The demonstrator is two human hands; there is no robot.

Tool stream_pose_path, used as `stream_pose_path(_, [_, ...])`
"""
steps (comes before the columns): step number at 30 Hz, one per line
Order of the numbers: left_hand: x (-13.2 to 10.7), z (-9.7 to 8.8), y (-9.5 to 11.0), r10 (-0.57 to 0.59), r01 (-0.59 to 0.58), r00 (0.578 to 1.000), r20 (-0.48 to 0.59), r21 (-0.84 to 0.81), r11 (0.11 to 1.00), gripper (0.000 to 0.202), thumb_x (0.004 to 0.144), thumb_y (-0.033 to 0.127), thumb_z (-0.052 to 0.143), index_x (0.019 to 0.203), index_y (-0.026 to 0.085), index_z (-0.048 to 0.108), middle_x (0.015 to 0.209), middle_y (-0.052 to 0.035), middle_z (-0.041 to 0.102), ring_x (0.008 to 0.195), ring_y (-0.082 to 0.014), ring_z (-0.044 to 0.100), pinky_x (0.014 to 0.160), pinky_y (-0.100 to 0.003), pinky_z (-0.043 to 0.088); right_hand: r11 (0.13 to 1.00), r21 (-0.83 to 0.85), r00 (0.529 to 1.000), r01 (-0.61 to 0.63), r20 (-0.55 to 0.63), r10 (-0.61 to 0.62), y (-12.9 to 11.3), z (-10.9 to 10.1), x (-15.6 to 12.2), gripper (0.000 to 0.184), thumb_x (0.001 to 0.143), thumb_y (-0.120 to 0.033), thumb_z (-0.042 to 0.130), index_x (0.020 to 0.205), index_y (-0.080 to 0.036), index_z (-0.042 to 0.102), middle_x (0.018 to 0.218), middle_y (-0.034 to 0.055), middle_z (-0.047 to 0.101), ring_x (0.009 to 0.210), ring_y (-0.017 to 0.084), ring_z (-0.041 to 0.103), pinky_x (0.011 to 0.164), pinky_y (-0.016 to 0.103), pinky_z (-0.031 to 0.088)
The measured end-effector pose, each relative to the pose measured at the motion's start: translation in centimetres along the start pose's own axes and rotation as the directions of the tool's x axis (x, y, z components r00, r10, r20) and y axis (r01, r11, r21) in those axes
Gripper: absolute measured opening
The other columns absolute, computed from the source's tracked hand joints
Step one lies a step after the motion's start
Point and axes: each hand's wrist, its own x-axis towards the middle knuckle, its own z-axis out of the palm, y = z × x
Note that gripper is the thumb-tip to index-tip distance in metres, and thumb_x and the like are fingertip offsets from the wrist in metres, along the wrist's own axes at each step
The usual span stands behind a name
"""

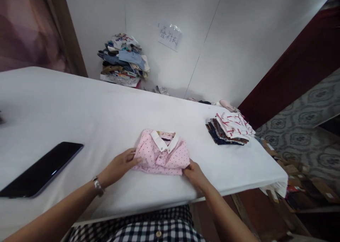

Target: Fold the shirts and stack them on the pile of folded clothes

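A small pink dotted shirt [162, 155] with a white collar lies folded on the white table [87, 114], close to the front edge. My left hand [120, 165] grips its left edge with fingers curled on the cloth. My right hand [194, 174] pinches its lower right corner. A watch sits on my left wrist.
A dark phone [42, 169] lies flat at the left. A stack of folded clothes [230, 128] sits near the table's right end. A heap of mixed clothes [123, 59] stands against the back wall. Cardboard pieces [297, 180] lie on the floor at the right.
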Motion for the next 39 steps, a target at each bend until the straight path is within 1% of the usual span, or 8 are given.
stream_pose_path(3, [1.7,-0.3,0.1,-0.092,0.092,0.996,0.013,-0.006,0.996,0.063,0.071,0.068,0.05,0.108,0.019,0.062,0.1,-0.0074,0.069,0.094,-0.0258,0.061,0.082,-0.035,0.05,0.947,0.285,0.988,-0.15,0.005,0.155,-1.3,-1.2,0.6,0.05,0.073,-0.03,0.06,0.123,-0.021,0.059,0.11,0.0063,0.067,0.104,0.025,0.058,0.091,0.04,0.044])
stream_pose_path(7, [3.3,0.4,1.6,-0.115,0.118,0.993,-0.035,0.098,0.988,0.051,0.07,0.065,0.051,0.085,0.018,0.065,0.081,-0.0041,0.066,0.077,-0.0231,0.059,0.064,-0.031,0.045,0.903,0.313,0.945,-0.294,-0.048,0.325,-2.2,-1.0,2.5,0.052,0.078,-0.049,0.058,0.12,-0.018,0.06,0.1,0.0083,0.07,0.087,0.021,0.063,0.075,0.034,0.049])
stream_pose_path(13, [2.9,1.3,3.0,0.078,-0.054,0.985,-0.156,0.157,0.986,0.032,0.076,0.052,0.048,0.072,0.02,0.052,0.063,0.0029,0.052,0.061,-0.0147,0.047,0.057,-0.026,0.035,0.967,0.234,0.976,-0.101,-0.167,0.142,-2.2,1.3,3.5,0.074,0.07,-0.029,0.063,0.139,-0.02,0.039,0.096,0.0039,0.07,0.082,0.019,0.064,0.074,0.032,0.05])
stream_pose_path(17, [3.4,0.9,1.4,-0.029,0.057,0.996,-0.08,0.374,0.926,0.027,0.076,0.044,0.046,0.064,0.02,0.046,0.058,0.0015,0.05,0.058,-0.016,0.048,0.053,-0.027,0.032,0.973,0.142,0.969,-0.182,-0.14,0.202,-0.5,1.3,3.4,0.077,0.07,-0.025,0.06,0.142,-0.016,0.034,0.083,0.0026,0.07,0.072,0.019,0.063,0.066,0.032,0.051])
stream_pose_path(22, [3.6,0.2,0.5,-0.065,0.114,0.989,-0.13,0.422,0.899,0.042,0.079,0.05,0.046,0.107,0.02,0.055,0.091,-0.0061,0.065,0.075,-0.0212,0.061,0.064,-0.031,0.044,0.972,-0.099,0.962,-0.214,-0.193,0.192,1.0,0.4,3.2,0.075,0.074,-0.029,0.059,0.143,-0.017,0.032,0.094,0.006,0.069,0.083,0.022,0.064,0.076,0.036,0.051])
stream_pose_path(26, [2.8,0.7,2.2,0.234,-0.108,0.952,-0.198,0.496,0.862,0.054,0.084,0.052,0.041,0.126,0.018,0.049,0.124,-0.0116,0.058,0.102,-0.026,0.059,0.087,-0.038,0.047,0.903,-0.425,0.977,-0.064,-0.21,-0.03,-0.4,0.2,2.7,0.067,0.079,-0.034,0.056,0.142,-0.016,0.036,0.134,0.0149,0.05,0.121,0.028,0.049,0.101,0.045,0.039])
stream_pose_path(31, [3.4,3.2,4.3,0.556,-0.434,0.831,0.032,0.662,0.611,0.06,0.088,0.054,0.038,0.135,0.018,0.043,0.147,-0.0112,0.036,0.139,-0.0278,0.025,0.114,-0.048,0.02,0.762,-0.623,0.946,0.177,-0.106,-0.306,-3.1,1.8,3.5,0.063,0.089,-0.038,0.045,0.145,-0.014,0.03,0.154,0.0135,0.018,0.143,0.026,0.014,0.114,0.047,0.019])
stream_pose_path(39, [5.4,6.0,-0.4,0.327,-0.36,0.924,0.197,0.733,0.578,0.065,0.087,0.06,0.033,0.142,0.026,0.034,0.154,-0.005,0.021,0.142,-0.0299,0.014,0.111,-0.056,0.016,0.678,-0.729,0.995,0.094,0.075,-0.058,-0.7,5.0,3.3,0.072,0.091,-0.05,0.04,0.146,-0.006,0.026,0.153,0.0172,0.015,0.143,0.031,0.009,0.114,0.05,0.011])
